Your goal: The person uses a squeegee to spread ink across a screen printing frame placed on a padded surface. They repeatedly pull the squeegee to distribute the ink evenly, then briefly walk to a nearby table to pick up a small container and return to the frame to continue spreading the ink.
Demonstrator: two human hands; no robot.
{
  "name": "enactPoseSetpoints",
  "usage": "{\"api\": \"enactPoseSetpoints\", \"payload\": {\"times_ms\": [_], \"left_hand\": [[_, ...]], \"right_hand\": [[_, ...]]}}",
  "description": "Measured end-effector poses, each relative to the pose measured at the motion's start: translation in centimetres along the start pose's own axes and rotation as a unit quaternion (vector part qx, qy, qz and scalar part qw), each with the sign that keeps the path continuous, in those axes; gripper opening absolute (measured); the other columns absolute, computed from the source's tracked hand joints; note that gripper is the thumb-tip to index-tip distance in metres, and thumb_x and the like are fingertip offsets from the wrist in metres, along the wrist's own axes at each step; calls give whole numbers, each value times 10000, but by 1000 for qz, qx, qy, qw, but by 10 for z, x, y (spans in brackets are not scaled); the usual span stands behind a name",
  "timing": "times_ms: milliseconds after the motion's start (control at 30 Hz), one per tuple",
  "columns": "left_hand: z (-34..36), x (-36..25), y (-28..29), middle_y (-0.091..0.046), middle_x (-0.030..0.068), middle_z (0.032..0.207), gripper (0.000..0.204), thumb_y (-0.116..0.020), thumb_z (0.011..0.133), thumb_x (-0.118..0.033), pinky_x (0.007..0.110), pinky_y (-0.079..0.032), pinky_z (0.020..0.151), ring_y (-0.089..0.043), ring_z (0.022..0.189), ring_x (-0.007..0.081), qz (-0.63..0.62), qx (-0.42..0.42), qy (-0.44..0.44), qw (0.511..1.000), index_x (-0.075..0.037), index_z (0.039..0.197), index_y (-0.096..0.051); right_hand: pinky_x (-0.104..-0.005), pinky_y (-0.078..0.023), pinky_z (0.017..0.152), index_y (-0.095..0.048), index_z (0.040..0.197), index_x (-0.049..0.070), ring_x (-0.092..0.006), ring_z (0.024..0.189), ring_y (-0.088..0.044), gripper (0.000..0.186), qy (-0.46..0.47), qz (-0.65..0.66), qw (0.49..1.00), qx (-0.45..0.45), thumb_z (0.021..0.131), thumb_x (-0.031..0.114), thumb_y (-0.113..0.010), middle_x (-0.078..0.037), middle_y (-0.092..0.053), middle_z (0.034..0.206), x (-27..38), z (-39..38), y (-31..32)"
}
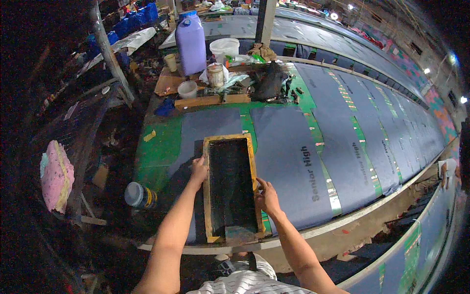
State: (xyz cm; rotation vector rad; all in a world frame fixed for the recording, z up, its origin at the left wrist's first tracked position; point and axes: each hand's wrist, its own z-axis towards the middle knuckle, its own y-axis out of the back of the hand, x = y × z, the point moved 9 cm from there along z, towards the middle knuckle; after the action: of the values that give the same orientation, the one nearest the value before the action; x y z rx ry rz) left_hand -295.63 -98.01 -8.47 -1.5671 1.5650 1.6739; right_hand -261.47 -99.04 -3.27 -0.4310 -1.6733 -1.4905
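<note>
A wooden screen-printing frame (205,196) with dark mesh lies over a dark blue fabric piece at the near end of a long green table. My left hand (199,172) is closed on the frame's left rail, a little above its middle. On the opposite rail, my right hand (267,198) grips the edge with bent fingers, beside a yellowish patch. A dull greyish flat piece (241,235) is at the frame's near end; its kind is unclear. To the right lie several dark fabric pieces (289,166) with dark printed lettering.
Behind the frame stand a purple jug (191,46) with a blue cap, a white bucket (224,48), a stained jar (215,76), a small tub (187,90) and a wooden strip (213,101). Left are a paint can (139,195) and a pink sponge-like block (58,176). A post (265,22) rises behind.
</note>
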Motion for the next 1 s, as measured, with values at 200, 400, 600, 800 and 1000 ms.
{"api": "enactPoseSetpoints", "payload": {"times_ms": [200, 400, 600, 800, 1000], "left_hand": [[-21, -5, -7, -403, 178, 1428, 672, -538, 1009, -409, 602, -323, 1120, -391, 1334, 388, 261, 12, -112, 959, -138, 1600, -369], [-86, -67, 7, -347, 159, 1536, 678, -548, 1022, -475, 631, -284, 1110, -372, 1360, 384, 419, 16, -146, 896, -80, 1555, -410], [-71, -81, 14, -361, 148, 1544, 672, -659, 949, -181, 626, -321, 1084, -399, 1357, 375, 502, -25, -177, 846, -76, 1559, -396], [-19, -64, 4, -345, 123, 1563, 643, -578, 983, -130, 596, -374, 1041, -425, 1350, 348, 550, -53, -187, 812, -100, 1585, -357], [-20, -55, -3, -385, 120, 1529, 607, -556, 993, -149, 564, -385, 1039, -421, 1350, 323, 566, -34, -149, 810, -101, 1573, -385]], "right_hand": [[-459, -551, 832, -509, 1459, 156, -385, 976, -647, 743, -20, 13, 1000, 7, 771, -77, -665, -170, -607, 1114, -4, 0, -1], [-491, -541, 875, -514, 1443, 142, -425, 1048, -638, 723, -16, -4, 1000, -4, 770, -73, -664, -191, -613, 1188, 0, -2, 1], [-489, -536, 892, -534, 1413, 124, -432, 1074, -627, 660, -26, 18, 999, -19, 788, -42, -667, -208, -617, 1187, -8, -2, 0], [-450, -538, 826, -556, 1385, 84, -386, 977, -644, 579, -2, -1, 999, -33, 825, 7, -682, -182, -638, 1124, -7, -4, 1], [-492, -528, 910, -523, 1413, 96, -432, 1075, -621, 642, -17, 18, 1000, -5, 800, -23, -668, -208, -620, 1172, -1, -5, 1]]}}
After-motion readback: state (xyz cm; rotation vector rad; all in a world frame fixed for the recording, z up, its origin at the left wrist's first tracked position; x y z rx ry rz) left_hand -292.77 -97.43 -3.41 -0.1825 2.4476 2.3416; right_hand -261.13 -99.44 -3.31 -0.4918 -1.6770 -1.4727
